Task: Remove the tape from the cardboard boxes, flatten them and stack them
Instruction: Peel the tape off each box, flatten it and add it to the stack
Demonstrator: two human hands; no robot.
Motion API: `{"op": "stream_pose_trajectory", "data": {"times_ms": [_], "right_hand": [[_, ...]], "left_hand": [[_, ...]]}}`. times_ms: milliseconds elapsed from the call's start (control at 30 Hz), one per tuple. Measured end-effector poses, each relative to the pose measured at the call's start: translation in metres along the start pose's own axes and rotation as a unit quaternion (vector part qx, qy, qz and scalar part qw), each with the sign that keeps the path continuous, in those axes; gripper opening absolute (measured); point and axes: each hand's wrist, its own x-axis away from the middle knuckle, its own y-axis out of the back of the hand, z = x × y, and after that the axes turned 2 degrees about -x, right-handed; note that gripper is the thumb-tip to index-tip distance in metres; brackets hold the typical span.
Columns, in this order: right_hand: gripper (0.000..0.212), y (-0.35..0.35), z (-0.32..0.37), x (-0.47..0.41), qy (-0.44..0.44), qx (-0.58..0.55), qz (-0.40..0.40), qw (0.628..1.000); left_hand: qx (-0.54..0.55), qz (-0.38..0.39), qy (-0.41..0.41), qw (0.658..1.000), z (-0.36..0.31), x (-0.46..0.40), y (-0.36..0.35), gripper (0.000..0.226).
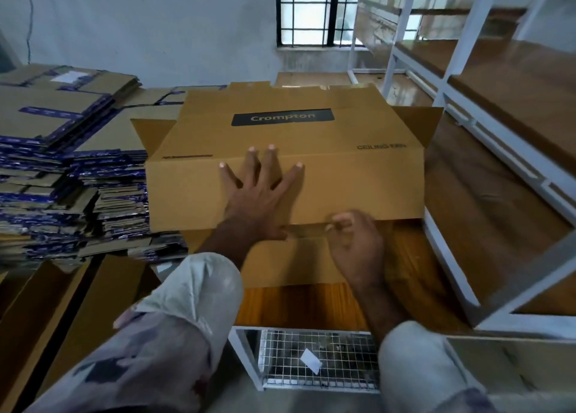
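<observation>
At box [343,175] lower edge: right hand [355,244] pinching tape [307,230].

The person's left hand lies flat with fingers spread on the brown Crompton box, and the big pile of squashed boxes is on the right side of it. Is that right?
Not quite. The left hand does lie flat with fingers spread on the Crompton box, but the pile of flattened boxes is on its left side, not its right. The head view shows it.

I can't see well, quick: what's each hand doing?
Left hand: open, pressing flat on the brown cardboard box.
Right hand: fingers curled at the box's lower edge; cannot tell what it pinches.
</observation>
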Motion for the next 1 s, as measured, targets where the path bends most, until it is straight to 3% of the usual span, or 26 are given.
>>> {"op": "stream_pose_trajectory", "data": {"times_ms": [133, 267, 333, 400, 467, 567, 667, 800, 900, 1000], "right_hand": [[0.038, -0.011, -0.019, 0.013, -0.085, 0.014, 0.136, 0.987], [0.045, -0.012, -0.023, -0.011, -0.091, 0.017, 0.15, 0.984], [0.051, -0.014, -0.021, -0.028, -0.092, 0.03, 0.165, 0.982], [0.062, -0.016, -0.016, -0.048, -0.096, 0.062, 0.194, 0.974], [0.075, -0.018, -0.013, -0.07, -0.096, 0.088, 0.227, 0.965], [0.087, -0.02, -0.009, -0.095, -0.112, 0.134, 0.262, 0.949], [0.092, -0.019, -0.004, -0.099, -0.12, 0.165, 0.249, 0.947], [0.096, -0.015, -0.016, -0.084, -0.138, 0.101, 0.206, 0.964], [0.085, 0.007, -0.026, -0.066, -0.162, 0.029, 0.076, 0.983], [0.077, 0.042, -0.04, -0.059, -0.192, -0.013, -0.045, 0.98]], "left_hand": [[0.05, 0.049, -0.035, 0.997, 0.018, -0.007, 0.024, 0.133], [0.201, 0.156, -0.069, 0.965, 0.046, -0.016, 0.091, 0.091], [0.287, 0.107, -0.082, 0.948, 0.058, -0.015, 0.118, 0.067], [0.292, 0.024, -0.085, 0.952, 0.069, -0.014, 0.132, 0.048], [0.244, -0.035, -0.05, 0.968, 0.074, -0.017, 0.137, 0.054], [0.193, -0.045, -0.009, 0.98, 0.076, -0.028, 0.142, 0.056], [0.185, -0.018, -0.013, 0.983, 0.082, -0.034, 0.148, 0.054], [0.115, -0.003, -0.026, 0.993, 0.079, -0.024, 0.14, 0.048], [0.077, -0.059, -0.028, 0.995, 0.064, -0.011, 0.124, 0.03], [0.053, -0.108, -0.026, 0.992, 0.055, -0.001, 0.108, 0.025]]}}
